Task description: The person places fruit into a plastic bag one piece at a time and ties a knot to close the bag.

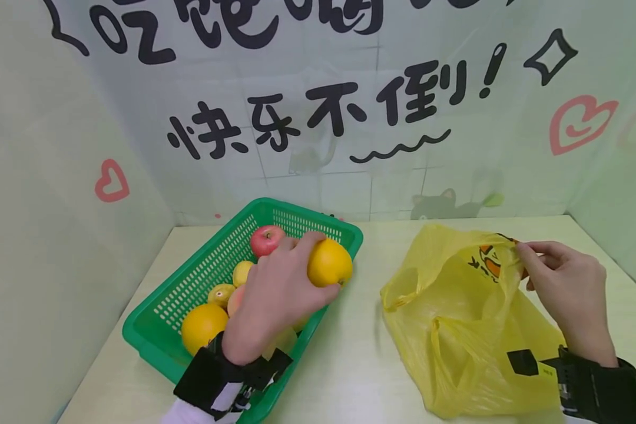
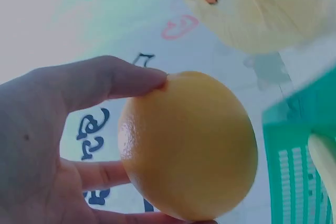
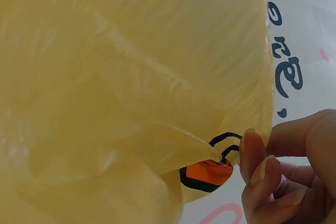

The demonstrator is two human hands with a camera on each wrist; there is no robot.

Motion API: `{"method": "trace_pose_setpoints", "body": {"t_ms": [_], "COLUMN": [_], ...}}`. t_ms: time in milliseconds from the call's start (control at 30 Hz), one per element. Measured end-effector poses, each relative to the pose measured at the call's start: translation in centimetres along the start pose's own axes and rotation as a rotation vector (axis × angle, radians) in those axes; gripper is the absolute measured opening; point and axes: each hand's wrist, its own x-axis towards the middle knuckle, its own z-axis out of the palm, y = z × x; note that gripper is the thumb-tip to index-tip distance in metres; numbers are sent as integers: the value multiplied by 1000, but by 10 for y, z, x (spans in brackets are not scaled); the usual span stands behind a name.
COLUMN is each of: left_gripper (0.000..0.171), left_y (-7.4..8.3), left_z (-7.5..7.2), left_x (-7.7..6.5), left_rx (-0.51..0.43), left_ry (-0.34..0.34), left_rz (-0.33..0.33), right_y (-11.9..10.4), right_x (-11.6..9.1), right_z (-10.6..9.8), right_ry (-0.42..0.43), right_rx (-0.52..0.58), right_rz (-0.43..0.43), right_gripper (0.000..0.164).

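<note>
My left hand point(image 1: 281, 282) grips an orange point(image 1: 330, 262) between thumb and fingers, over the right side of a green plastic basket point(image 1: 143, 330). In the left wrist view the orange point(image 2: 191, 145) fills the middle, with the thumb on one side and fingers on the other. My right hand point(image 1: 569, 288) pinches the upper edge of a yellow plastic bag point(image 1: 471, 353) with thumb and fingertips. The bag lies crumpled on the table, its top edge lifted at the pinch. A printed orange and black figure point(image 3: 207, 174) shows beside the fingertips in the right wrist view.
Inside the basket lie a red apple point(image 1: 267, 240), another orange point(image 1: 204, 327) and several yellowish fruits, partly hidden under my left arm. The pale table point(image 1: 360, 365) runs between basket and bag. A printed sheet point(image 1: 318, 153) with black lettering stands behind it.
</note>
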Motion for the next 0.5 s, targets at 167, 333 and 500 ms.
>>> {"method": "trace_pose_setpoints", "body": {"t_ms": [167, 333, 500], "left_gripper": [65, 66, 67], "left_y": [17, 32, 46], "left_z": [2, 9, 21], "left_x": [-13, -21, -24], "left_rx": [-81, -190, -251], "left_ry": [0, -6, -38], "left_rz": [6, 37, 75], "right_y": [0, -1, 0], "right_x": [1, 2, 1], "right_z": [0, 3, 7], "right_ry": [-5, 7, 5], "right_rx": [3, -13, -30], "right_rz": [3, 13, 22], "right_gripper": [47, 48, 49]}}
